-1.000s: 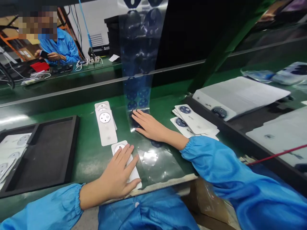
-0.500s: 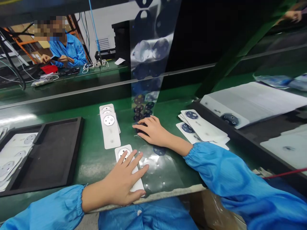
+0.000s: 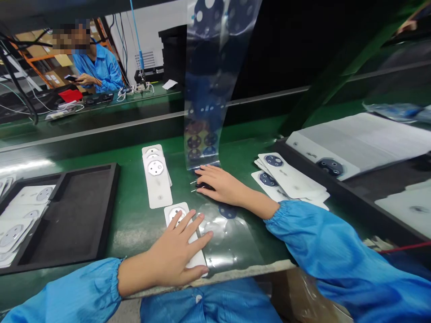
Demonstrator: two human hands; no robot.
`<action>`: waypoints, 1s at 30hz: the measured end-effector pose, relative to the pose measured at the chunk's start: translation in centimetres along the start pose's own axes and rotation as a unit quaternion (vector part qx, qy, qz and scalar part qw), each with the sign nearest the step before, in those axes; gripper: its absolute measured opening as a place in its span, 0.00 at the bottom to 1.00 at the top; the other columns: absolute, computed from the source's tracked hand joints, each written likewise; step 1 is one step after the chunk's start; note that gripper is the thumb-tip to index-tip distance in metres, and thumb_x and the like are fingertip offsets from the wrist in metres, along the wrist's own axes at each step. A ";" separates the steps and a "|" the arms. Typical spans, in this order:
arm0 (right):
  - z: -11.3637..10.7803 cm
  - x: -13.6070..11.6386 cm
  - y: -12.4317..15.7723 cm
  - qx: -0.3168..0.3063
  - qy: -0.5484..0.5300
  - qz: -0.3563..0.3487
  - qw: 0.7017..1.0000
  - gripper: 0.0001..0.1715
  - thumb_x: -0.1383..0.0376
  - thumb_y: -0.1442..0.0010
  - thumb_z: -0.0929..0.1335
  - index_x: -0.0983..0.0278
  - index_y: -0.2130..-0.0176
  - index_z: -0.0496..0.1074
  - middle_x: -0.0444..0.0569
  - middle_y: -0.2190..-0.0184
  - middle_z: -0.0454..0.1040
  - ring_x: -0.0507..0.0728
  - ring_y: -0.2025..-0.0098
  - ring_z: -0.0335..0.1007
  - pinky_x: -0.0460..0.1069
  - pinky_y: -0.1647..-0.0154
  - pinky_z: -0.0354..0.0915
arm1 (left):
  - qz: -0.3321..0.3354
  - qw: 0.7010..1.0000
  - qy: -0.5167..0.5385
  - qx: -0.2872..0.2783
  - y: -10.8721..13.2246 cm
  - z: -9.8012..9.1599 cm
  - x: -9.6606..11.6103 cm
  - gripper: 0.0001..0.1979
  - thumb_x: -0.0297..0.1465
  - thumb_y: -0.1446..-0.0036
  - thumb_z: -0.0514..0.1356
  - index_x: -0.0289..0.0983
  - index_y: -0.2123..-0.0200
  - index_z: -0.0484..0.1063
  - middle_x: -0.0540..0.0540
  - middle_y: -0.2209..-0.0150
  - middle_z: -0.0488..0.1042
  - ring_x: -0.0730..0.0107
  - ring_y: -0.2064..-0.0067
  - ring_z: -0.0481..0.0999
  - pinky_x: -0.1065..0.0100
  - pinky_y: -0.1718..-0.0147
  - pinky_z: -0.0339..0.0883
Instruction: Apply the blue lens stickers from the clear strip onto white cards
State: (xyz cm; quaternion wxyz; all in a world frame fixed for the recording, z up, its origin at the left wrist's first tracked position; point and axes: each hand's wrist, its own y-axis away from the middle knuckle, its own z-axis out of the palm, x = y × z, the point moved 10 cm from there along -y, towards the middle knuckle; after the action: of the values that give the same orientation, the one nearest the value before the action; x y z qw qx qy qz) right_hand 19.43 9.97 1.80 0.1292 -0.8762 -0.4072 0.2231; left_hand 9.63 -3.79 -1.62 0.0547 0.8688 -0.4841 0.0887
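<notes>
My left hand (image 3: 177,253) lies flat with its fingers spread on a white rectangular panel (image 3: 197,262) at the table's front edge. The upper end of that panel carries a round silvery part with holes. My right hand (image 3: 220,184) is at the lower part of a clear film strip (image 3: 205,121) bearing dark round stickers with holes. Between its thumb and fingers is a dark tool whose two thin metal tips point left, seemingly tweezers (image 3: 194,190). Below this hand lies a clear film piece (image 3: 232,244) with one dark round sticker (image 3: 228,211).
Two or more stacked white panels (image 3: 158,186) lie left of centre. More panels with dark stickers (image 3: 292,179) are at right, beside a black tray (image 3: 357,193). Another black tray (image 3: 72,215) holds panels at left. Across the bench, a person in blue (image 3: 101,69) holds a phone.
My right hand has drawn slightly down and right, and the film strip hangs differently, with its lower edge now visible above the fingers. My left hand stays on its panel.
</notes>
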 end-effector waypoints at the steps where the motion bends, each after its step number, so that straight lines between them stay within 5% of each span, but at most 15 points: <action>1: -0.4 0.4 0.0 0.000 -0.039 0.029 0.999 0.12 0.56 0.34 0.70 0.63 0.61 0.76 0.58 0.47 0.78 0.69 0.37 0.68 0.64 0.36 0.63 | 0.000 1.000 0.001 -0.004 0.0 0.1 0.0 0.39 0.49 0.37 0.61 0.41 0.29 0.54 0.31 0.27 0.49 0.33 0.27 0.48 0.30 0.35 0.48; 4: -2.2 2.3 0.0 0.056 -0.213 0.142 0.965 0.22 0.48 0.36 0.70 0.61 0.73 0.71 0.54 0.52 0.81 0.69 0.41 0.73 0.63 0.40 0.67 | -0.004 1.000 0.002 -0.013 -0.2 0.3 -0.1 0.41 0.51 0.37 0.60 0.42 0.28 0.52 0.31 0.27 0.47 0.33 0.27 0.47 0.31 0.35 0.47; 9: -4.2 4.3 0.7 0.210 -0.521 0.234 0.794 0.35 0.40 0.34 0.64 0.61 0.80 0.67 0.52 0.53 0.81 0.65 0.44 0.74 0.61 0.39 0.67 | -0.001 1.000 0.013 -0.017 -0.1 0.2 -0.1 0.40 0.51 0.35 0.58 0.40 0.28 0.50 0.31 0.26 0.45 0.34 0.26 0.45 0.31 0.34 0.45; 14: -0.4 0.6 1.2 0.065 -0.685 0.280 0.670 0.24 0.45 0.36 0.68 0.60 0.62 0.81 0.53 0.50 0.78 0.64 0.45 0.71 0.58 0.48 0.70 | -0.046 0.982 0.162 0.087 0.8 -1.7 -1.8 0.43 0.47 0.30 0.54 0.37 0.25 0.33 0.29 0.25 0.34 0.40 0.25 0.41 0.40 0.32 0.51; 16: 1.4 -1.7 1.5 -0.002 -0.735 0.281 0.617 0.22 0.47 0.38 0.70 0.61 0.57 0.80 0.53 0.55 0.79 0.61 0.50 0.72 0.55 0.51 0.70 | -0.113 0.928 0.297 0.193 1.5 -2.7 -4.2 0.42 0.45 0.30 0.55 0.41 0.25 0.33 0.32 0.26 0.41 0.45 0.27 0.50 0.46 0.33 0.57; 18: 2.8 -3.5 1.7 -0.050 -0.758 0.278 0.588 0.21 0.49 0.39 0.72 0.62 0.56 0.79 0.50 0.59 0.78 0.57 0.54 0.73 0.52 0.52 0.69 | -0.171 0.843 0.421 0.287 2.3 -2.7 -6.6 0.38 0.41 0.32 0.59 0.45 0.28 0.42 0.35 0.32 0.57 0.52 0.35 0.66 0.52 0.40 0.66; 20: 3.9 -4.5 1.8 -0.078 -0.745 0.281 0.600 0.20 0.52 0.41 0.74 0.63 0.56 0.78 0.49 0.60 0.77 0.55 0.57 0.73 0.50 0.53 0.68 | -0.203 0.773 0.503 0.329 2.5 -2.1 -7.8 0.34 0.35 0.35 0.62 0.44 0.32 0.49 0.40 0.45 0.69 0.61 0.48 0.75 0.59 0.48 0.71; 22: 4.6 -4.8 1.8 -0.087 -0.698 0.285 0.651 0.17 0.54 0.40 0.74 0.64 0.57 0.77 0.47 0.63 0.77 0.54 0.60 0.73 0.49 0.56 0.68 | -0.219 0.745 0.537 0.329 2.1 -1.7 -8.2 0.32 0.31 0.36 0.62 0.42 0.34 0.52 0.46 0.55 0.71 0.67 0.55 0.75 0.63 0.53 0.71; 27: 3.4 -4.1 1.3 -0.031 -0.525 0.255 0.812 0.08 0.60 0.39 0.72 0.62 0.62 0.73 0.46 0.64 0.75 0.55 0.61 0.73 0.51 0.55 0.68 | -0.239 0.759 0.520 0.310 1.9 -1.9 -7.8 0.30 0.24 0.41 0.60 0.42 0.37 0.56 0.53 0.63 0.69 0.72 0.60 0.73 0.66 0.54 0.68; 30: 2.7 -3.8 1.3 -0.019 -0.482 0.250 0.839 0.07 0.61 0.38 0.71 0.63 0.63 0.74 0.46 0.64 0.76 0.55 0.62 0.72 0.51 0.58 0.68 | -0.236 0.765 0.518 0.301 1.8 -1.9 -7.6 0.29 0.24 0.41 0.59 0.41 0.38 0.57 0.53 0.63 0.69 0.73 0.60 0.73 0.67 0.54 0.68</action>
State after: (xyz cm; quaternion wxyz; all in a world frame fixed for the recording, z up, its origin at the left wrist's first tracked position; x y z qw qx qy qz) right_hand 16.79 6.31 -0.02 -0.1606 -0.7321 -0.1889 0.6345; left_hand 3.99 1.89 -1.34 0.0520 0.7494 -0.1099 0.6509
